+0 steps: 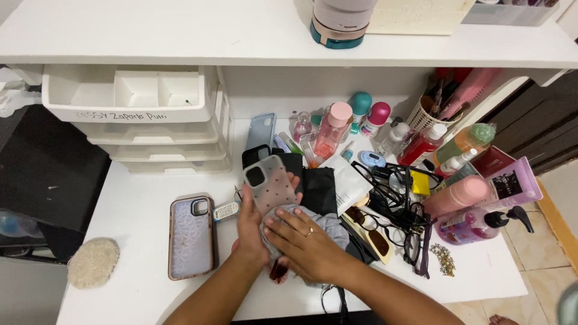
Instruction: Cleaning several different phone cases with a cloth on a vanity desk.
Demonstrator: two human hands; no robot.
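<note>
My left hand holds a translucent dotted phone case upright from below. My right hand, with a ring on one finger, presses a grey cloth against the lower part of that case. Both hands meet over the middle of the white desk. A second phone case with a brown rim and pale patterned back lies flat to the left of my left hand, with a small tag next to it.
A white drawer unit stands at the back left, its top drawer pulled out. Bottles, deodorants, a basket, glasses and cables crowd the right half. A beige puff lies at the left edge. A blue phone case leans behind.
</note>
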